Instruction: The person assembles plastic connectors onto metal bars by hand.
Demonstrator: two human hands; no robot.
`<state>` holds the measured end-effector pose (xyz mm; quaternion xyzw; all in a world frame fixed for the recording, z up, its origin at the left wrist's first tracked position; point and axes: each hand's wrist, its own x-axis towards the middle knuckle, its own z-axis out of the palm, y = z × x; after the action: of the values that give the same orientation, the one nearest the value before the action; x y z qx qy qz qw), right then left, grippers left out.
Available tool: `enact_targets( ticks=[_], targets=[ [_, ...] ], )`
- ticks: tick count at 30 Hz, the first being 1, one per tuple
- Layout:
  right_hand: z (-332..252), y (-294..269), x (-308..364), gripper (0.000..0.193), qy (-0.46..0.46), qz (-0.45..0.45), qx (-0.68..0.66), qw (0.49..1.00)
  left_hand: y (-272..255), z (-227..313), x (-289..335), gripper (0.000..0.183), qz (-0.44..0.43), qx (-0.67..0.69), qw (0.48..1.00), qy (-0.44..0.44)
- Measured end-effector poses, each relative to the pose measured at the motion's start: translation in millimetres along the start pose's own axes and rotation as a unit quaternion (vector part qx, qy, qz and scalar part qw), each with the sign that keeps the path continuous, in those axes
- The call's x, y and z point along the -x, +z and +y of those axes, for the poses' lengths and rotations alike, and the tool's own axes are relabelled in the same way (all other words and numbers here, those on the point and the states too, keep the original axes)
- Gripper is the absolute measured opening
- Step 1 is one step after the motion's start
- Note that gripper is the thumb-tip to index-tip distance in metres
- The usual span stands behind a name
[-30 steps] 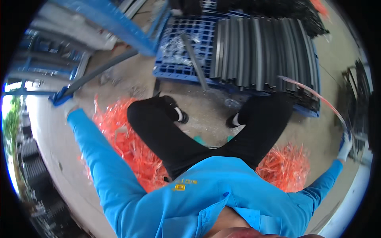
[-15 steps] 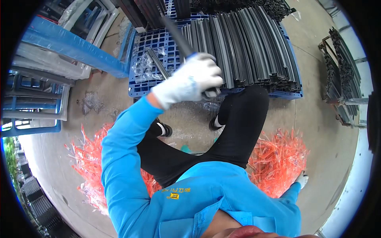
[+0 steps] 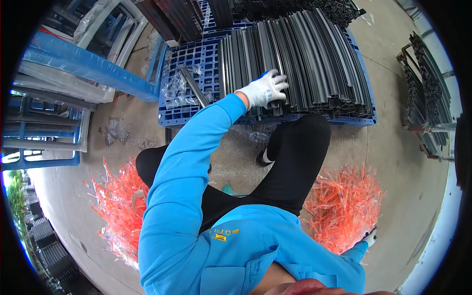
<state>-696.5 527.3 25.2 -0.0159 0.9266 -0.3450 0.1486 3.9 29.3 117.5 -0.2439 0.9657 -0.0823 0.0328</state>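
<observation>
My left hand [image 3: 265, 90], in a white glove with blue at the edge, lies over the near end of a stack of long dark grey profiles [image 3: 300, 59]. Its fingers are spread and nothing is gripped in them. The profiles lie side by side on a blue plastic pallet [image 3: 169, 115]. Far off to the right, my gloved right hand [image 3: 369, 237] rests at the edge of a heap of orange and clear plastic strips [image 3: 346, 206]. Its fingers are small and partly hidden, so their grip does not show.
A single profile [image 3: 194, 87] and clear film lie on the pallet's left part. Another orange strip heap [image 3: 120, 206] is left of my legs. Blue and white frames [image 3: 93, 64] stand at the left. A rack of dark profiles [image 3: 425, 98] stands at the right.
My left hand held a long dark profile raised over the pallet; it has let go and now lies open on the stack. My left knee has swung outward to the left.
</observation>
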Motion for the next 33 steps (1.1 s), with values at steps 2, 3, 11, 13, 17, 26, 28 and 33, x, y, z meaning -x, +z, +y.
enact_targets(
  ticks=[2,3,11,13,17,26,28,33],
  targets=[
    [-1.7,-1.1,-4.4,0.053,0.01,-0.034,-0.038,0.999,0.1,0.0,6.6,0.064,-0.005,0.01,1.0,-0.017],
    [0.6,-7.4,-3.8,0.051,0.015,-0.049,-0.057,0.997,3.4,2.2,11.4,0.067,0.026,0.043,0.998,-0.031],
    [-43.1,-29.9,-10.9,0.038,0.055,-0.158,-0.186,0.968,51.1,54.2,47.6,0.085,0.159,0.142,0.961,-0.175],
    [-56.2,-14.2,18.4,0.035,0.065,-0.193,-0.215,0.955,64.1,65.5,47.8,0.085,0.16,0.145,0.95,-0.224],
    [-96.5,-28.2,57.2,0.032,0.058,-0.224,-0.26,0.938,90.4,78.6,20.6,0.085,0.195,0.164,0.901,-0.351],
    [-181.3,-32.2,141.4,0.035,-0.069,0.009,-0.229,0.971,81.8,74.2,46.2,0.071,0.349,0.237,0.864,-0.274],
    [-200.7,-18.3,147.6,0.036,-0.094,0.045,-0.22,0.97,95.7,69.8,76.0,0.068,0.374,0.22,0.83,-0.351],
    [-281.8,60.5,162.2,0.035,-0.253,-0.009,-0.177,0.951,193.1,87.9,161.0,0.054,0.29,0.211,0.507,-0.783]
  ],
)
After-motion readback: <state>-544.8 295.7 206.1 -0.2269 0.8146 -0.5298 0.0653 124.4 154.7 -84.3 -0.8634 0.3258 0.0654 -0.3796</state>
